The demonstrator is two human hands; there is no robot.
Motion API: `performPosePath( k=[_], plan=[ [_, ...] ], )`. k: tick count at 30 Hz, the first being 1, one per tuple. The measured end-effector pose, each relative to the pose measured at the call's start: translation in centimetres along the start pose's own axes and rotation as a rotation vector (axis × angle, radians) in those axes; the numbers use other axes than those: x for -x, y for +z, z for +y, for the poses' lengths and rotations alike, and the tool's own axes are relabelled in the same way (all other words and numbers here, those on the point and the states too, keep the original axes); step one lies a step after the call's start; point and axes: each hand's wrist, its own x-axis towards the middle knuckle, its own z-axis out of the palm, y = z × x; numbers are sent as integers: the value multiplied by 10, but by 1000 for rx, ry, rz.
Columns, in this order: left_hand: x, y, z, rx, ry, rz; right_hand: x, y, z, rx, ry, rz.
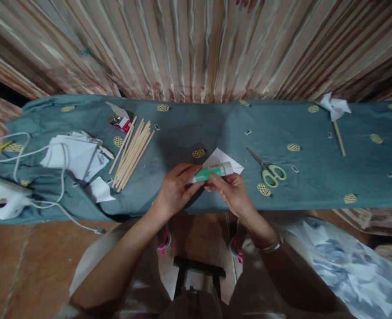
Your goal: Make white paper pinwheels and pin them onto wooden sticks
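A green and white glue stick (212,173) lies sideways between my two hands, above the near edge of the table. My left hand (178,186) is closed round its left end. The fingers of my right hand (231,188) grip it toward the right end, thumb on top. Just behind the glue stick is a white piece of paper (218,156) with a pointed corner, partly hidden by it and my fingers. To the right lie scissors (272,173) with light green handles, blades apart from my right hand.
Left of my hands are thin wooden sticks (134,155), an open small box (119,120) of metal bits, a stack of white paper (71,153) and a white device (3,195) with cables. A paper pinwheel (335,108) on a stick lies far right on the green cloth (189,128).
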Motion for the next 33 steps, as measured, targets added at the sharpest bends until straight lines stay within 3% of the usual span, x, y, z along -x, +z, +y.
performPosePath(
  k=[3,7,10,13,17,20,25,33],
  plan=[
    [-1,-13,-14,5,-166,24,3,-4,0,81,-61,-26],
    [1,-39,-49,-210,-366,119,7,-20,-5,209,-159,-10],
    [4,-55,-69,-346,-395,87,9,-36,-9,316,-248,29],
    [4,-58,-67,-451,-315,89,10,-54,-13,464,-343,112],
    [2,-31,-34,-396,6,79,15,-71,-19,856,-510,139],
    [3,3,-7,-259,246,-109,19,-76,-19,1096,-644,22],
    [-1,36,9,-206,276,-201,20,-76,-14,1246,-687,-73],
    [-7,44,4,-242,305,-184,19,-78,-12,1279,-687,-92]
  ],
)
